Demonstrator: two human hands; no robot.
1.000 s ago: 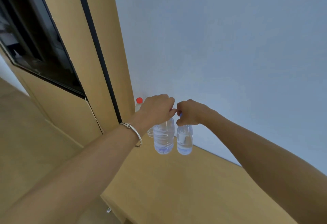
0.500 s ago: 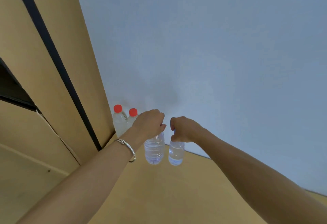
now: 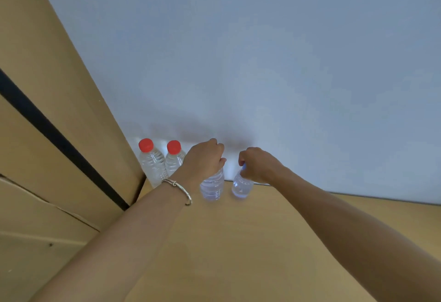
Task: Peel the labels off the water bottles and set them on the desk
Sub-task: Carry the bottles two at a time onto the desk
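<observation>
Two red-capped water bottles (image 3: 152,165) beside two held bottles (image 3: 212,187).

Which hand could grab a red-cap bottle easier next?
Probably the left hand: it grips a clear bottle right beside the nearer red-cap bottle. The right hand grips the end bottle, farther away.

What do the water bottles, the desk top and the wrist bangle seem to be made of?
Bottles: thin clear plastic, glossy; the ribbed walls show the water through them. Red caps: probably opaque plastic. Desk: pale wood or wood-look laminate, matte; the grain is too faint to settle which. Bangle: silvery metal, judging by its bright glints.
</observation>
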